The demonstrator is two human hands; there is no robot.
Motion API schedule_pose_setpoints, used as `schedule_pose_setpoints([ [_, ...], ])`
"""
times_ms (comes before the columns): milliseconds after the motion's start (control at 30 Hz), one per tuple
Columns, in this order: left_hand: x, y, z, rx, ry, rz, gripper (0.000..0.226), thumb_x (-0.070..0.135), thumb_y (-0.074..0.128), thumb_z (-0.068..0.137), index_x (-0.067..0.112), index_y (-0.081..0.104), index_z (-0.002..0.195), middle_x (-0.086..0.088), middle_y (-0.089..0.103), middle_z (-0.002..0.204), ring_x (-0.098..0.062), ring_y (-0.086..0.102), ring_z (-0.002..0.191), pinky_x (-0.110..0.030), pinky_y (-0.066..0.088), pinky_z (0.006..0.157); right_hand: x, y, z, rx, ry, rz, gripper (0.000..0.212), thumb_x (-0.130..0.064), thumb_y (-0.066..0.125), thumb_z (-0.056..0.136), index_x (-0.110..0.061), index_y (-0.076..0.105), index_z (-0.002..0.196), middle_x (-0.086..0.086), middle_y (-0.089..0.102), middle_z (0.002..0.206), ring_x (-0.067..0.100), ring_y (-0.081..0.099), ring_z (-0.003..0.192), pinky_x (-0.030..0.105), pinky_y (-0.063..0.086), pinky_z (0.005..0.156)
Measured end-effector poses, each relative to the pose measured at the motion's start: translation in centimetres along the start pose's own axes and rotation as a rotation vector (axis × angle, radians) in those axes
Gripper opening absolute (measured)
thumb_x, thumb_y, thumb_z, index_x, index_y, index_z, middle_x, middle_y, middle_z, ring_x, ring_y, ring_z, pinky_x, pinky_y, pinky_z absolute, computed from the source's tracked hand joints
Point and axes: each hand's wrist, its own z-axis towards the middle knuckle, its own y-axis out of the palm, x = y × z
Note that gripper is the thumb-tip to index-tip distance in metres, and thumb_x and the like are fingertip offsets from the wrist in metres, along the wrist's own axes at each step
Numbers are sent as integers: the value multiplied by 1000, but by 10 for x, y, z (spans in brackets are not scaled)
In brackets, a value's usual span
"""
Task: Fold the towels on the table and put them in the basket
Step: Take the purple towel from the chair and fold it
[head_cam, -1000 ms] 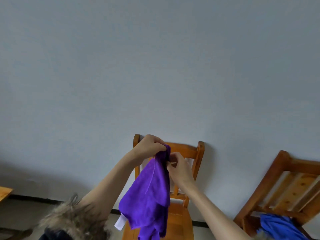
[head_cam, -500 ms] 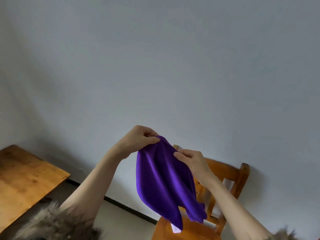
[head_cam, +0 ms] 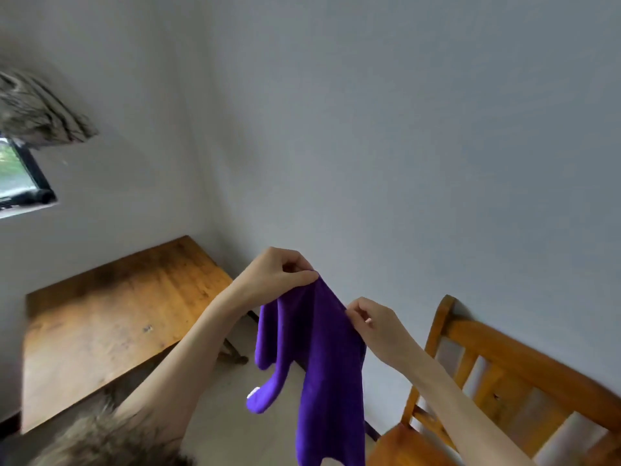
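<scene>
Our left hand [head_cam: 280, 274] pinches the purple towel [head_cam: 322, 361] at its top corner; our right hand [head_cam: 373, 322] has slid apart along the edge, pinching too. It hangs midair beyond the table's [head_cam: 100, 317] corner, opening for folding.

Two bare forearms, no sleeves past the elbows; grey-brown fur trim [head_cam: 111, 442] at the lower edge

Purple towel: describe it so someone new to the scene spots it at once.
Between the wooden table on the left and the wooden chair on the right, both hands are raised. The purple towel hangs from them, left hand and right hand pinching its top edge. It is the only purple thing.
</scene>
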Motion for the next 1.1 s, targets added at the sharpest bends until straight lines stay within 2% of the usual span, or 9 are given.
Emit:
schedule_pose_setpoints([
  [133, -24, -20, -23, 133, -53, 25, 8, 25, 63, 87, 24, 70, 83, 9, 69, 82, -6, 65, 78, -18, 54, 66, -6, 47, 17, 34, -132, -164, 18, -20, 44, 97, -22, 45, 79, -17, 45, 70, 0, 46, 64, 10, 35, 57],
  [267, -48, -51, -50, 265, -96, 84, 7, 25, 63, 87, 25, 69, 83, 12, 67, 80, -1, 62, 74, -8, 47, 57, -20, 91, 34, 158, -34, -67, 15, -17, 45, 96, -16, 49, 82, -4, 52, 75, 10, 49, 65, 15, 37, 58],
  [400, -87, -103, -88, 467, -186, 8, 9, 25, 65, 86, 24, 71, 79, 6, 69, 80, -9, 63, 77, -22, 51, 66, -34, 120, 54, 210, 48, -70, 6, -12, 46, 91, -14, 51, 89, 0, 49, 91, 19, 51, 78, 31, 45, 68],
  [533, -141, -151, -124, 635, -258, -26, 10, 25, 68, 84, 26, 72, 75, 7, 69, 76, -7, 62, 73, -24, 49, 66, -51, 149, 92, 216, 84, -91, 6, -10, 52, 88, -8, 53, 94, 3, 51, 92, 23, 52, 78, 34, 44, 69],
  [633, -180, -178, -139, 666, -319, 18, 10, 26, 68, 83, 28, 72, 73, 7, 70, 74, -9, 62, 73, -27, 50, 68, -63, 169, 116, 179, 145, -29, 10, -18, 61, 86, -9, 54, 86, 2, 58, 82, 23, 54, 76, 30, 39, 65],
  [733, -227, -211, -153, 684, -388, 57, 14, 27, 69, 82, 31, 71, 70, 10, 69, 71, -7, 62, 71, -22, 47, 65, -83, 203, 146, 103, 162, 62, 17, -25, 69, 82, -9, 62, 79, 1, 62, 77, 21, 55, 76, 27, 37, 66],
  [800, -256, -228, -159, 702, -442, 67, 14, 28, 69, 82, 31, 71, 69, 11, 69, 71, -5, 62, 71, -19, 45, 63, -93, 224, 162, 41, 169, 127, 25, -32, 70, 81, -11, 64, 70, 0, 62, 68, 18, 54, 69, 28, 38, 60],
  [967, -307, -258, -160, 698, -521, 162, 15, 32, 70, 80, 32, 69, 65, 7, 66, 68, -3, 56, 66, -12, 37, 57, -105, 262, 192, 3, 159, 101, 51, -44, 67, 80, -12, 42, 49, 0, 41, 47, 15, 36, 47, 27, 26, 46],
  [1100, -341, -279, -161, 738, -577, 195, 17, 36, 74, 76, 34, 66, 61, 11, 65, 66, -1, 57, 66, -7, 35, 54, -117, 283, 224, -10, 81, -10, 52, -49, 68, 77, -12, 44, 51, -2, 44, 45, 12, 39, 45, 24, 28, 44],
])
